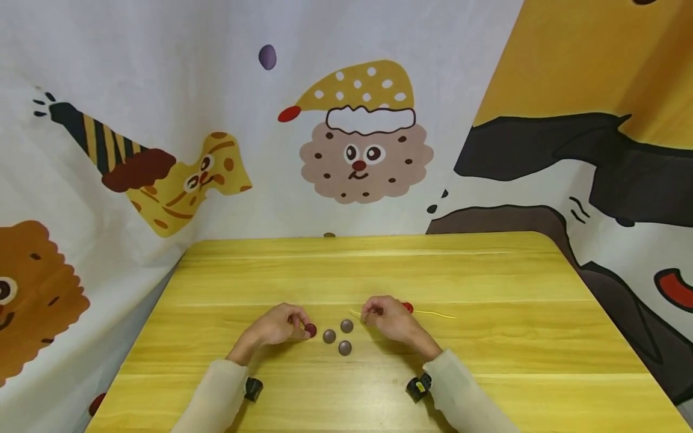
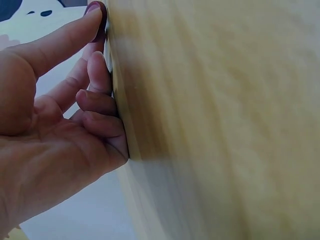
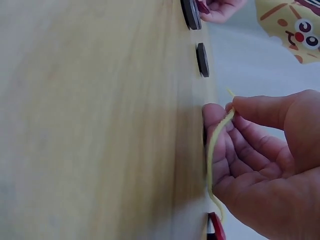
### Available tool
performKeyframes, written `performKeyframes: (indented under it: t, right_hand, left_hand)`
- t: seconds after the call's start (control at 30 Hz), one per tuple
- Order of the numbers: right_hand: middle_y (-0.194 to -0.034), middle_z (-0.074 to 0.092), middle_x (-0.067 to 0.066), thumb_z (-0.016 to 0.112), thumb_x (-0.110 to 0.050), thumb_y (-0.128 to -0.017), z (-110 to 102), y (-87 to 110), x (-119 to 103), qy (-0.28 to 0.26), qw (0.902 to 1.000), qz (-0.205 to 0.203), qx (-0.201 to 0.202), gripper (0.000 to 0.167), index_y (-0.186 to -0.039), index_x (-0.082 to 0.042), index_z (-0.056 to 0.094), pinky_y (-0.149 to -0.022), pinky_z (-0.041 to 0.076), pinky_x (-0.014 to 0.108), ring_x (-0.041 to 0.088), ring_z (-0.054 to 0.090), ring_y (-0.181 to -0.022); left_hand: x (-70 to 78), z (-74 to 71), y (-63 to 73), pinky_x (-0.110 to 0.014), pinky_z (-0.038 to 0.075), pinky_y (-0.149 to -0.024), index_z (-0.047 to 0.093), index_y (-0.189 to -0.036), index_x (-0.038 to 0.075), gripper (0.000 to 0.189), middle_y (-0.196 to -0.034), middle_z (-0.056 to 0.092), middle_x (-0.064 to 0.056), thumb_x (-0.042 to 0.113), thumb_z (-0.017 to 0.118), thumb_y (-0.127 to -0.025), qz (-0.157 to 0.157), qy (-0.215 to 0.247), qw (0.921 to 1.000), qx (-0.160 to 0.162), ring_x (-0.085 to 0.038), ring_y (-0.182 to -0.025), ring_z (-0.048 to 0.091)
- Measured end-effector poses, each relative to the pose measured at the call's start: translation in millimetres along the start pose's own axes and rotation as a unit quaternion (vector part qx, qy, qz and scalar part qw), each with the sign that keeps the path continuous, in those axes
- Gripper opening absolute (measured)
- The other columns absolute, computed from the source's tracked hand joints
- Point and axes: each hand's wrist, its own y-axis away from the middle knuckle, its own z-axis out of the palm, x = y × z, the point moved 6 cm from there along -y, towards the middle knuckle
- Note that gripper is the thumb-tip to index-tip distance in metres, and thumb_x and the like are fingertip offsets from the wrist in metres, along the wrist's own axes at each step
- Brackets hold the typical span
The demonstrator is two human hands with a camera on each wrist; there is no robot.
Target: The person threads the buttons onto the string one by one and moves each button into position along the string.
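My left hand (image 1: 281, 325) pinches a dark red round button (image 1: 311, 330) between thumb and index finger, close to the tabletop. In the left wrist view the other fingers curl against the wood, and the button (image 2: 103, 22) shows at the thumb tip. A yellow string (image 3: 211, 160) is pinched near its end by the thumb and finger of my right hand (image 1: 392, 319). Past that hand lies a bright red button (image 1: 408, 307), partly hidden by it, with the string (image 1: 435, 314) trailing out to the right.
Three grey-brown buttons lie between the hands: a left one (image 1: 329, 336), a far one (image 1: 346, 326) and a near one (image 1: 344, 348). The wooden table (image 1: 368, 264) ends at a printed cloth (image 1: 233, 90) behind it. Each wrist wears a small black camera (image 1: 253, 389).
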Motion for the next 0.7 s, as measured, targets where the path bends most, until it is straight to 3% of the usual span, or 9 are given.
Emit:
performKeyframes:
  t: [0.4,0.7]
  right_hand:
    - [-0.084,0.066,0.003,0.061,0.0,-0.094,-2.2,4.3,-2.4,0.003,0.9999,0.0,-0.011,0.01,-0.089,-0.005,0.068,-0.065,0.047,0.025,0.013,0.056,-0.074]
    - [-0.086,0.067,0.005,0.06,-0.002,-0.095,-1.5,4.9,-3.3,0.001,0.9999,-0.002,-0.016,0.01,-0.089,-0.006,0.068,-0.064,0.048,0.025,0.014,0.057,-0.075]
  left_hand:
    - [-1.6,0.2,0.9,-0.025,0.04,-0.06,0.071,-0.089,0.005,0.003,-0.078,0.06,-0.004,0.008,0.072,-0.089,-0.01,0.023,0.9996,0.009,-0.015,-0.068,0.048]
    - [-3.1,-4.0,-0.7,-0.031,0.042,-0.069,0.075,-0.089,0.009,0.01,-0.086,0.066,-0.002,0.015,0.068,-0.093,-0.036,0.042,0.9975,0.043,-0.018,-0.078,0.052]
